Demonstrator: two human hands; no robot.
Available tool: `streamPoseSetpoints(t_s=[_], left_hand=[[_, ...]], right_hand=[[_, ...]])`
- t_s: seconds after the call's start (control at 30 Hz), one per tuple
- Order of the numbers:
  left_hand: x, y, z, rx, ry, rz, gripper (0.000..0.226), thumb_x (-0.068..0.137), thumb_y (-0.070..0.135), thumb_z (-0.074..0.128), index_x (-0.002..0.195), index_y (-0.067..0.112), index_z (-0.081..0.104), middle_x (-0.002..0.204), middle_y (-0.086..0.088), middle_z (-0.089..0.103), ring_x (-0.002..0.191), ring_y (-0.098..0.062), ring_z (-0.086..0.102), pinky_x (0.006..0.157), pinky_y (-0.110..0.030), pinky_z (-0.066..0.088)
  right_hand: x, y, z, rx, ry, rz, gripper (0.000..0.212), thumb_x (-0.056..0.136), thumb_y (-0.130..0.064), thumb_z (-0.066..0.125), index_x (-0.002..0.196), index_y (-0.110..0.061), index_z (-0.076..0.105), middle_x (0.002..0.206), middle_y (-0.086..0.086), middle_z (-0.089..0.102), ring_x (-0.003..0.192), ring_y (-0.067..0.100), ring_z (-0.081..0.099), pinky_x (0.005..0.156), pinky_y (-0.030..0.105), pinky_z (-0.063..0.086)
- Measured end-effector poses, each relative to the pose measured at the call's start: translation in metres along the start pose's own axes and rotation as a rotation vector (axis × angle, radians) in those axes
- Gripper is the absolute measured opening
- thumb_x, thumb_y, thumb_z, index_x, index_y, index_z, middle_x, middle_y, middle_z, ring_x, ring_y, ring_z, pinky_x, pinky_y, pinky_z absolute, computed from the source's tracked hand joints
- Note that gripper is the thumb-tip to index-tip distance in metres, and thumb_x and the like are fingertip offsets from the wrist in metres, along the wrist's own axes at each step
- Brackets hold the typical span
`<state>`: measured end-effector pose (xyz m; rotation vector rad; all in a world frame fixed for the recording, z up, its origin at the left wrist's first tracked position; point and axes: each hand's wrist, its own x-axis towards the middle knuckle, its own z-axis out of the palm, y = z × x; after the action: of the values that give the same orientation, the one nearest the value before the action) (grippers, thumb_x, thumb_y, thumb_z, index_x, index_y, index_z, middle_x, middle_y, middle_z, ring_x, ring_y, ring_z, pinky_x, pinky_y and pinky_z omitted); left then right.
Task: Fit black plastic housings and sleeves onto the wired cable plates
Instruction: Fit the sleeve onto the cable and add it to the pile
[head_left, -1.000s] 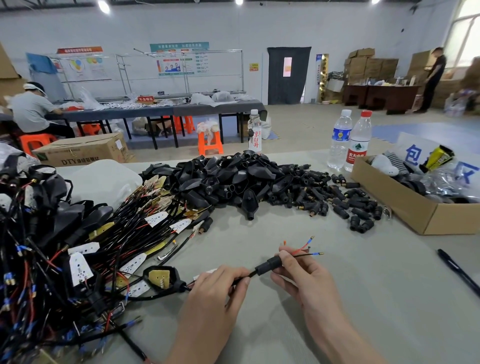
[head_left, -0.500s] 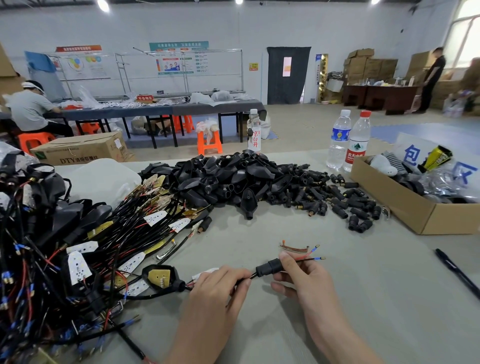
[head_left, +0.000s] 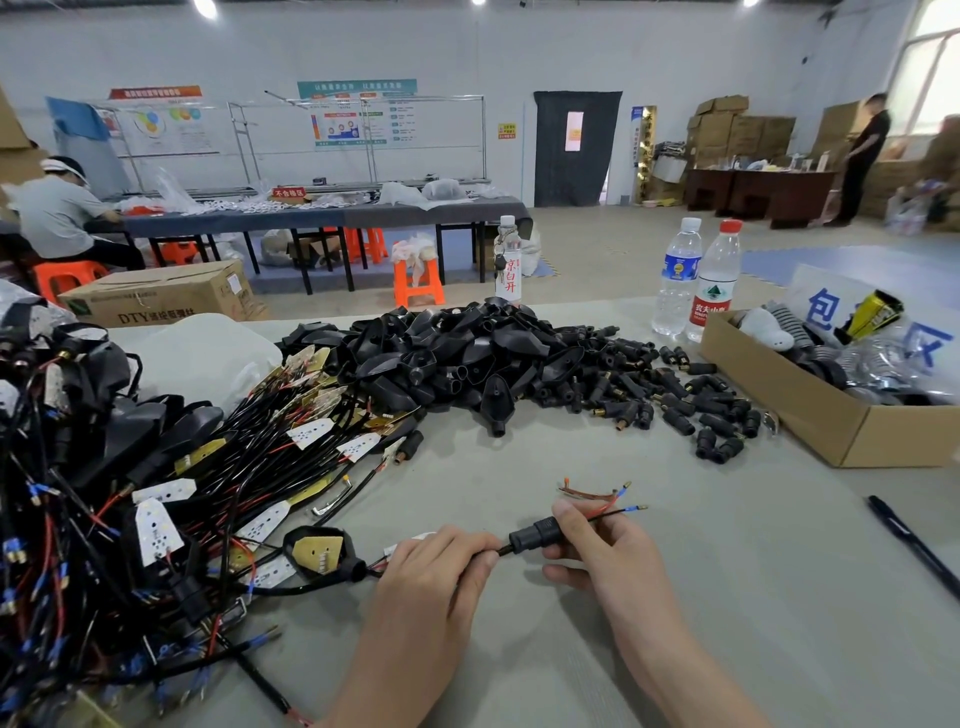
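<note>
Black, ribbed, cylindrical plastic sleeve (head_left: 535, 535) sits between the hands: right hand (head_left: 602, 556) pinches it; left hand (head_left: 434, 577), just beside it, pinches its thin cable (head_left: 503, 549).

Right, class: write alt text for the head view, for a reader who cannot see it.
The left hand pinches a cable while the right hand grips the black sleeve threaded on it, above a grey table. A heap of black housings and a tangle of wired plates lie behind.
</note>
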<state>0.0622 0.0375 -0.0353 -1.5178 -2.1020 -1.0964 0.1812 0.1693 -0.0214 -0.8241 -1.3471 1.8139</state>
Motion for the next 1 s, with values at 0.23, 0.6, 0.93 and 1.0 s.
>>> streamPoseSetpoints(t_s=[0.23,0.6,0.93,1.0], left_hand=[[0.001,0.003,-0.001,-0.05,0.0,-0.01,0.018,0.096,0.032,0.052,0.094,0.027,0.069,0.09,0.02,0.066,0.086,0.002,0.054,0.083,-0.022,0.038],[0.003,-0.009,-0.005,0.037,0.082,0.03,0.021,0.091,0.038,0.053,0.093,0.025,0.07,0.087,0.021,0.067,0.078,0.001,0.06,0.088,-0.03,0.04],[0.002,-0.009,-0.003,0.01,0.103,0.018,0.019,0.091,0.038,0.053,0.091,0.027,0.069,0.083,0.022,0.067,0.082,0.003,0.053,0.082,-0.022,0.039],[0.002,-0.009,-0.002,0.0,0.106,0.007,0.02,0.09,0.039,0.054,0.089,0.028,0.07,0.081,0.022,0.067,0.088,0.004,0.05,0.08,-0.02,0.038]], right_hand=[[-0.002,-0.002,-0.002,0.014,-0.051,-0.004,0.014,0.091,-0.022,0.069,0.095,-0.009,0.072,0.091,0.015,0.074,0.079,0.021,0.071,0.061,0.027,0.058],[0.004,-0.004,-0.005,0.176,0.019,-0.003,0.02,0.088,-0.017,0.071,0.104,-0.005,0.068,0.085,0.009,0.074,0.072,0.018,0.071,0.063,0.025,0.058],[0.001,0.006,0.009,0.304,-0.074,0.056,0.043,0.069,-0.027,0.075,0.102,-0.003,0.065,0.08,0.005,0.073,0.072,0.013,0.069,0.065,0.021,0.057],[0.001,0.009,0.011,0.319,-0.088,0.075,0.042,0.066,-0.027,0.076,0.097,-0.001,0.066,0.079,0.006,0.072,0.071,0.012,0.069,0.064,0.02,0.057]])
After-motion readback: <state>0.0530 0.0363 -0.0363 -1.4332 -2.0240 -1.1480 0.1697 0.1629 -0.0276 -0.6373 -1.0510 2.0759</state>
